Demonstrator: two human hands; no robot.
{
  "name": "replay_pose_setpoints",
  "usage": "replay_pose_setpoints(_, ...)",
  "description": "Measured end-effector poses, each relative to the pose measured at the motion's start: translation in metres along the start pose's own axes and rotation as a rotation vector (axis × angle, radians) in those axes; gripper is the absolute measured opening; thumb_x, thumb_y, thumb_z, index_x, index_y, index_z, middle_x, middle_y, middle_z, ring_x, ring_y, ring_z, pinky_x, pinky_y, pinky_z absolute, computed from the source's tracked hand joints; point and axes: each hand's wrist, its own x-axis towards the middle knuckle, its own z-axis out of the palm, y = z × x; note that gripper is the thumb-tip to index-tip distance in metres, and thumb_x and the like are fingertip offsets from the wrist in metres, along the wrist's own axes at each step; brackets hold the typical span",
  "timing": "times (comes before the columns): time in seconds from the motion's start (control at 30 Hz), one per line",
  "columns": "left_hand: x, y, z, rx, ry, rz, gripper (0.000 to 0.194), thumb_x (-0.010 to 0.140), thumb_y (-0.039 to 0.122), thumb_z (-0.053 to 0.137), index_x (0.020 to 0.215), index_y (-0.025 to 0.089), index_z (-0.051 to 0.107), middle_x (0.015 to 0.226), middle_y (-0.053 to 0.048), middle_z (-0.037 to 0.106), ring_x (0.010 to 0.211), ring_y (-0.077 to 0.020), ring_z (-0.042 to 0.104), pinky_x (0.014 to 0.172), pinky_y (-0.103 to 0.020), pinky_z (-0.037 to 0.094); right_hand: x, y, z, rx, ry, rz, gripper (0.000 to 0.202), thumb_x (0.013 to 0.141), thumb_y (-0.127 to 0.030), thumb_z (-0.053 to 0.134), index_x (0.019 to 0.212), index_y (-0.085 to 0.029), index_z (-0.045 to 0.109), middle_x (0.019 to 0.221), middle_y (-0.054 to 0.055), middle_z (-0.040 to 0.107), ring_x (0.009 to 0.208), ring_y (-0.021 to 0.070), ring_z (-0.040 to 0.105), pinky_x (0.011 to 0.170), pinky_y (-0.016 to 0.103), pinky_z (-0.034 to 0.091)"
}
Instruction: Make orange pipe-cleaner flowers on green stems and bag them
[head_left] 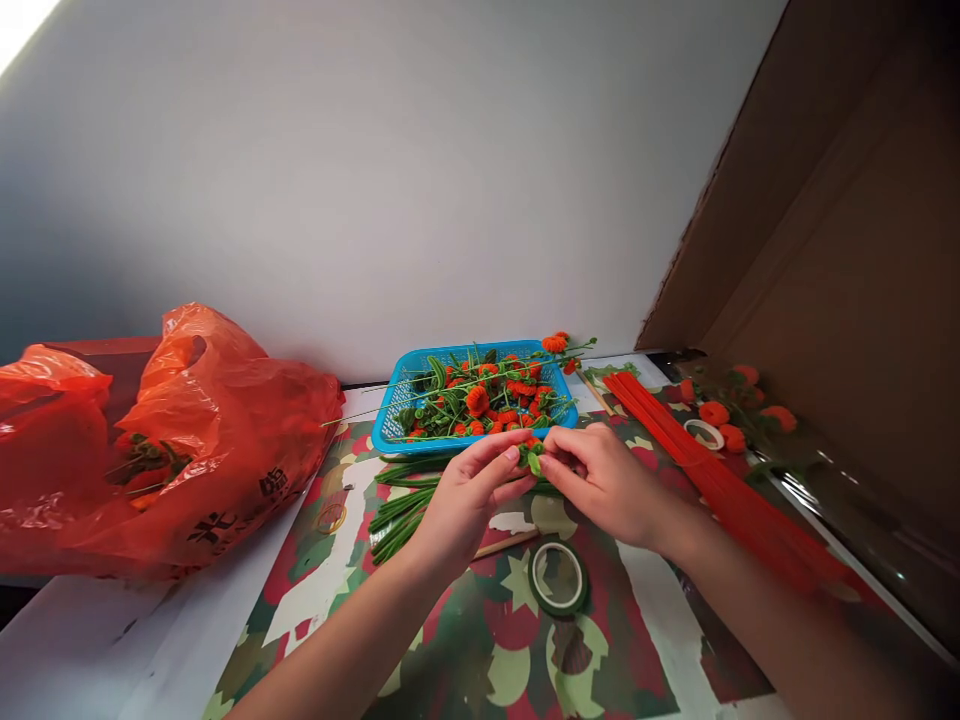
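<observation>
Between my two hands is a small orange flower with green leaves (pixel 532 457), apparently made of fuzzy pipe cleaner. My left hand (pixel 480 482) pinches it from the left, thumb and fingers closed. From the other side, my right hand (pixel 600 478) grips its green part with thumb and forefinger. Just beyond the hands stands a blue plastic basket (pixel 390 436) full of similar orange flowers and green stems. A bundle of green pipe cleaners (pixel 401 515) lies under and left of my left hand. Nearer me is a roll of green tape (pixel 559 578).
On the left bulges an orange-red plastic bag (pixel 247 430) with flowers inside. A long bundle of orange pipe cleaners (pixel 667 440) lies on the right, with a white tape ring (pixel 703 435) beside it. A cardboard panel (pixel 840 200) rises on the right; a camouflage-patterned mat (pixel 465 640) covers the table.
</observation>
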Motion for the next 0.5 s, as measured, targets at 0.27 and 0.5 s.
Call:
replay_pose_setpoints(0.27, 0.000, 0.002, -0.002, 0.187, -0.013, 0.046, 0.019, 0.074, 0.030, 0.074, 0.090, 0.022, 0.074, 0.100, -0.003, 0.069, 0.091, -0.0152, 0.063, 0.069, -0.019, 0.055, -0.003, -0.003, -0.005, -0.162, -0.065, -0.057, 0.034, 0.098, -0.027, 0.030, 0.066, -0.019, 0.033, 0.059, -0.006, 0.040, 0.055, 0.0104, 0.036, 0.070, 0.029, 0.026)
replay_pose_setpoints(0.5, -0.001, 0.009, 0.001, 0.241, -0.057, -0.036, 0.015, 0.074, 0.029, 0.073, 0.084, 0.017, 0.072, 0.087, -0.003, 0.068, 0.078, -0.0109, 0.062, 0.060, -0.015, 0.053, -0.006, -0.011, -0.009, -0.290, -0.103, -0.096, 0.033, 0.097, -0.023, 0.031, 0.065, -0.018, 0.038, 0.062, -0.004, 0.048, 0.061, 0.0117, 0.043, 0.071, 0.031, 0.023)
